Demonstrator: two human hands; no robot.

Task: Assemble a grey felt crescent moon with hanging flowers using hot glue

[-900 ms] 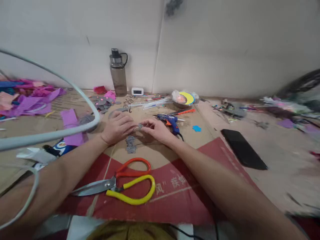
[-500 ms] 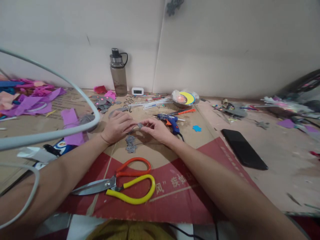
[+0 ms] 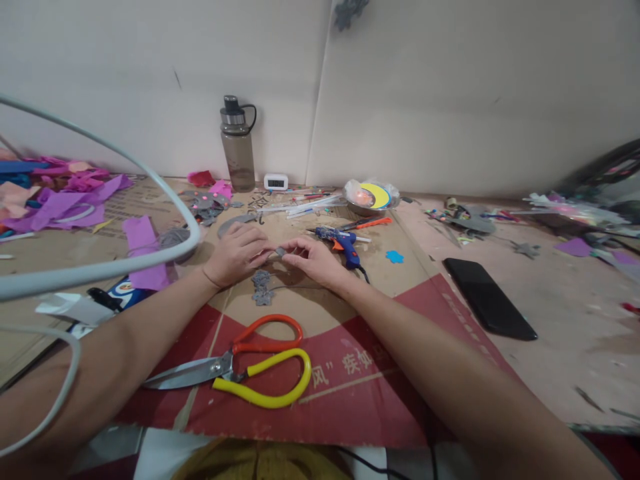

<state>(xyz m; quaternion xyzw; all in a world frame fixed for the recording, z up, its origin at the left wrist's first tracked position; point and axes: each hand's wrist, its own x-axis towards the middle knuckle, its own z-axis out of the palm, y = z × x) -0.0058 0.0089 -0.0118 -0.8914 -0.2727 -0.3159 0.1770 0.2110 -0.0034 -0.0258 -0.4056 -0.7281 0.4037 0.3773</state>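
Cardboard surface (image 3: 325, 310), forearms (image 3: 400, 327) converging, both hands (image 3: 237, 255) (image 3: 316, 261) curled nearly together, seemingly pinching a small grey piece (image 3: 280, 251)

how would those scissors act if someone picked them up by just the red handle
The scissors would probably feel stiff and fairly heavy for their size, as the blades look like solid metal. The yellow handle might swing, since both sides meet at a pivot. Lying flat on the cardboard, they seem likelier to slide than roll if pushed.
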